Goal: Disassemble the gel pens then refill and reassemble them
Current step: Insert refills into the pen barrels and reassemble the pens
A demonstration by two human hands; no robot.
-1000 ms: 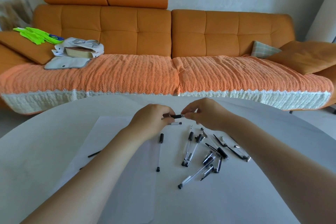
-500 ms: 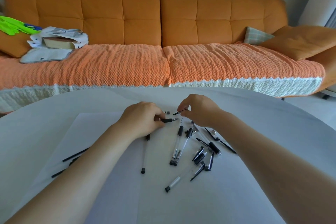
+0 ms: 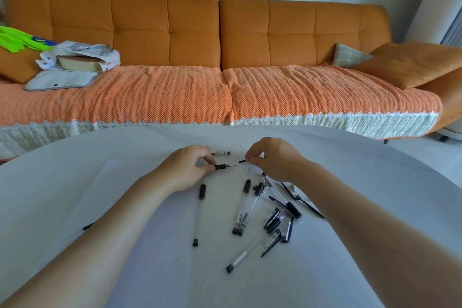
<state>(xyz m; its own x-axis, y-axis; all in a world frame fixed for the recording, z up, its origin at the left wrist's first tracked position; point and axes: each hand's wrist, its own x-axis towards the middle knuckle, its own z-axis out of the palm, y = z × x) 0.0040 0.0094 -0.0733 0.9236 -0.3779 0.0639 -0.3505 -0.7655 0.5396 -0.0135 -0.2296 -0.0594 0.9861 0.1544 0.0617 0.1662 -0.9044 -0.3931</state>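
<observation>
**On the white table: pen parts pinched in two separate hands**

Beyond the table, an orange sofa [image 3: 225,32] is seen along the wall, its seat draped with an orange knitted throw [image 3: 175,97]. The white table [image 3: 387,182] is spread across the foreground, and a sheet of paper [image 3: 100,197] is laid on its left half. Over the far middle of the table the left hand [image 3: 186,169] and the right hand [image 3: 273,157] are held near each other but apart. Loose gel pens [image 3: 243,210] and black caps [image 3: 272,221] are scattered beside the right forearm. A lone clear barrel [image 3: 199,215] is laid by the left wrist.

A black grip section [image 3: 224,166] with a metal tip is pinched in the left hand, tip pointed right. A thin dark part [image 3: 242,161] is pinched in the right fingertips; what it is cannot be told. The two parts are not touching. Printed labels are carried on several barrels, but they are too small to be read.
</observation>
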